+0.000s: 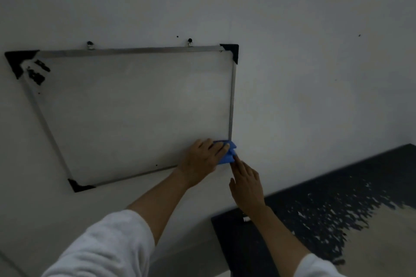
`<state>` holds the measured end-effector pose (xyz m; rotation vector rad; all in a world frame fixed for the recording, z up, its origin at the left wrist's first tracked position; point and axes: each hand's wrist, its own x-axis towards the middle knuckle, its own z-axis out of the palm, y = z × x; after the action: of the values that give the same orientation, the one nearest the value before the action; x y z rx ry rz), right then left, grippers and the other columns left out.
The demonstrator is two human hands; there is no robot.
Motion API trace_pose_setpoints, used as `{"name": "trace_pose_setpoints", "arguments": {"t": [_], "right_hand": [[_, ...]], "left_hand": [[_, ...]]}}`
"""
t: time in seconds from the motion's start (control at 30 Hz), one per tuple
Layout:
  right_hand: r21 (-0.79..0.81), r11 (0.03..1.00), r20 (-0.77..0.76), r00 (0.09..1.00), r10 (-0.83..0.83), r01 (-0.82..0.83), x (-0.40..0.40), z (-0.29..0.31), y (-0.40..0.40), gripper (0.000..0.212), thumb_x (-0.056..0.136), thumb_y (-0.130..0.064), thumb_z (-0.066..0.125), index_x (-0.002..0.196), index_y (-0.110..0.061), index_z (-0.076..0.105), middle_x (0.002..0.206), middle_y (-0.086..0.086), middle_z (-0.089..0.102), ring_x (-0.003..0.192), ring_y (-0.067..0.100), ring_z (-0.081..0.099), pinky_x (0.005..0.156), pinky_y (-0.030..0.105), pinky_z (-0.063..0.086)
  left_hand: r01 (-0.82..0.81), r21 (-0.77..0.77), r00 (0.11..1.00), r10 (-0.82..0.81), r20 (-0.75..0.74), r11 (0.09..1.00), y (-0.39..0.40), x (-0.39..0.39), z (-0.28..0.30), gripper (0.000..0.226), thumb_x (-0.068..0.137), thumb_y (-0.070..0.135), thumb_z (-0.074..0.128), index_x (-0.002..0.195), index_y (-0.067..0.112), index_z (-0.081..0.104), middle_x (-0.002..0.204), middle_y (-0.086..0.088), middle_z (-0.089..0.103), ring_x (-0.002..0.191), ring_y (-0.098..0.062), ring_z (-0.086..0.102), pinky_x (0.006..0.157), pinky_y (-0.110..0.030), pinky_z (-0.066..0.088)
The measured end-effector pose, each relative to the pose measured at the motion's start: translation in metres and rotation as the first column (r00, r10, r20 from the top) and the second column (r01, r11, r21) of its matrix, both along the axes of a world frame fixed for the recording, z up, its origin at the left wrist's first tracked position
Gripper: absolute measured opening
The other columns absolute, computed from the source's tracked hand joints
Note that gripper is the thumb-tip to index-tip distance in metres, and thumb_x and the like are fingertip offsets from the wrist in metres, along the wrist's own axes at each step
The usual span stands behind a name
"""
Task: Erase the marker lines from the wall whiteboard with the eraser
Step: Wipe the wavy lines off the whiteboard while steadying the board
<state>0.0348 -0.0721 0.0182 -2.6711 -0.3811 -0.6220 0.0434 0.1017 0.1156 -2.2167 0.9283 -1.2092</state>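
A metal-framed whiteboard point(135, 105) with black corner caps hangs on the pale wall. Its surface looks mostly blank; dark marks point(38, 72) sit near its top left corner. A blue eraser point(229, 153) rests at the board's bottom right corner. My left hand point(202, 159) lies over the eraser, fingers wrapped on its top edge. My right hand point(246, 184) reaches up from below, and its fingertips touch the eraser's lower right edge. The board's bottom right corner is hidden behind the eraser and hands.
Two hooks point(190, 41) above the frame hold the board. A dark baseboard band point(337, 186) runs along the lower right wall, meeting a speckled light floor point(382, 243). A small white tag point(246, 219) sits near my right wrist.
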Motion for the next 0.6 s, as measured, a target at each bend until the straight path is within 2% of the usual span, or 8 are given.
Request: {"name": "trace_pose_setpoints", "arguments": {"t": [0.07,0.13,0.27,0.37,0.47,0.53,0.6], "right_hand": [[-0.011,1.000,0.003,1.000,0.017,-0.017,-0.001,0.002,-0.004,0.078,0.084,-0.013,0.061,0.149,-0.017,0.018,0.155,0.003,0.023,0.130,0.023,0.043,0.104,0.038,0.036],[-0.011,1.000,0.004,1.000,0.027,-0.027,-0.002,0.004,-0.004,0.082,0.085,-0.014,0.057,0.150,-0.022,0.007,0.157,-0.001,0.016,0.132,0.019,0.038,0.105,0.036,0.033],[0.009,1.000,-0.019,1.000,0.015,-0.015,-0.005,0.003,0.002,0.080,0.090,-0.017,0.050,0.150,-0.023,-0.002,0.158,-0.004,0.007,0.137,0.016,0.031,0.110,0.034,0.031],[0.022,1.000,-0.022,1.000,-0.015,0.016,-0.005,0.002,0.006,0.080,0.089,-0.018,0.052,0.151,-0.021,0.002,0.158,-0.002,0.011,0.135,0.017,0.034,0.107,0.035,0.033],[0.003,0.999,-0.050,0.998,-0.046,0.046,-0.004,0.003,0.010,0.078,0.087,-0.018,0.052,0.151,-0.019,0.006,0.158,0.002,0.015,0.137,0.020,0.033,0.108,0.038,0.032],[-0.023,0.998,-0.073,0.995,-0.061,0.059,-0.004,0.003,0.012,0.077,0.088,-0.018,0.051,0.150,-0.018,0.005,0.158,0.004,0.011,0.141,0.024,0.027,0.111,0.041,0.027],[-0.050,0.997,-0.071,0.995,-0.070,0.066,-0.005,0.003,0.012,0.079,0.090,-0.019,0.049,0.147,-0.019,-0.005,0.156,0.003,-0.002,0.144,0.024,0.017,0.114,0.042,0.020]], "left_hand": [[0.056,-0.012,0.997,-0.055,0.053,0.998,0.000,0.006,0.026,0.078,0.057,0.036,0.083,0.124,0.011,0.054,0.102,-0.003,0.067,0.077,-0.020,0.058,0.069,-0.030,0.040],[0.044,-0.066,0.986,-0.033,0.162,0.997,-0.002,0.017,0.065,0.082,0.060,0.038,0.080,0.128,0.011,0.044,0.105,-0.004,0.065,0.080,-0.021,0.052,0.068,-0.031,0.036],[-0.035,-0.218,0.969,0.086,0.230,0.975,-0.011,0.024,0.124,0.080,0.063,0.043,0.077,0.131,0.014,0.045,0.110,-0.003,0.063,0.083,-0.021,0.050,0.068,-0.032,0.036],[-0.025,-0.187,0.972,0.068,0.225,0.982,-0.011,0.021,0.101,0.077,0.066,0.037,0.075,0.132,0.013,0.044,0.115,-0.003,0.061,0.085,-0.021,0.046,0.069,-0.032,0.033],[-0.001,-0.047,0.989,0.008,0.151,0.999,-0.005,0.014,0.038,0.068,0.068,0.025,0.075,0.128,0.011,0.046,0.111,-0.005,0.061,0.083,-0.023,0.048,0.071,-0.034,0.031],[-0.025,0.030,0.996,0.023,0.086,0.999,-0.001,0.009,0.010,0.069,0.066,0.025,0.079,0.126,0.011,0.047,0.106,-0.003,0.064,0.080,-0.022,0.056,0.072,-0.034,0.031],[0.009,0.047,0.997,-0.013,0.077,0.999,-0.001,0.009,0.017,0.066,0.067,0.025,0.078,0.124,0.012,0.047,0.101,-0.003,0.065,0.078,-0.021,0.056,0.070,-0.033,0.030]]}}
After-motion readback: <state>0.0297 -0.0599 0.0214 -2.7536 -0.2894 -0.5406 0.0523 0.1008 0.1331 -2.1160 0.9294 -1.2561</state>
